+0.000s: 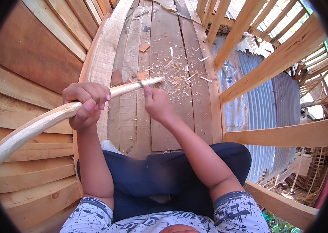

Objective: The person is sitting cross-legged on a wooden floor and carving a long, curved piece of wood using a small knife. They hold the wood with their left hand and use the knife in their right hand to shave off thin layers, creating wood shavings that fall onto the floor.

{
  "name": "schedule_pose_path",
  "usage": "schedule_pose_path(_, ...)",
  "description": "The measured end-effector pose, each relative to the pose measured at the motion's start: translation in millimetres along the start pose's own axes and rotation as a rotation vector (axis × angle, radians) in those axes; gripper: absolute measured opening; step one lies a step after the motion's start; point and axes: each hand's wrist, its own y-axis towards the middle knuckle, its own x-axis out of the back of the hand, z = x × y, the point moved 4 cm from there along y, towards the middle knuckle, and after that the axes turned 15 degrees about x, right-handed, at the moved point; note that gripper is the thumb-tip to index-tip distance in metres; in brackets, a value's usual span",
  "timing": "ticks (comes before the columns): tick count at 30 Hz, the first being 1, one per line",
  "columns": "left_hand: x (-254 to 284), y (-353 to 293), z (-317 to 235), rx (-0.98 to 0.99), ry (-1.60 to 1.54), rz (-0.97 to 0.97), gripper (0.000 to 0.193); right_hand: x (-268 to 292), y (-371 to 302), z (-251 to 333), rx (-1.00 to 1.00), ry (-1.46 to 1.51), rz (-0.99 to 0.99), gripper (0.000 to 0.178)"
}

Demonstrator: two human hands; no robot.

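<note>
A long, peeled wooden pole (39, 125) slants from the lower left up to a tapered tip near the middle of the head view. My left hand (87, 101) is wrapped round it, thumb on the near side. Close to the tip, my right hand (157, 103) is closed on a knife (141, 83). Only a short dark bit of its blade shows, lying across the pole; the handle is hidden in my fist. The tip hangs over the plank floor (164, 132), above a scatter of wood shavings (177, 77).
Stacked boards form a wooden wall (28, 89) close on my left. A slatted railing (276, 58) runs along the right, with corrugated metal sheets (261, 97) beyond it. Small reddish wood offcuts (117, 77) lie on the floor. My crossed legs (144, 174) are just below my hands.
</note>
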Motion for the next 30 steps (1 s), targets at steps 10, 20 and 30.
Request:
schedule_pose_path(10,-7,2,0,-0.005,-0.004,0.083,0.025,4,3,-63,-0.239,-0.041,0.010,0.055)
schedule_pose_path(20,-11,4,-3,0.001,0.024,0.162,0.026,1,4,-77,-0.147,0.059,0.043,0.054)
schedule_pose_path(30,9,-7,4,0.016,-0.049,-0.168,0.023,-2,7,-22,-0.021,0.074,0.019,0.055)
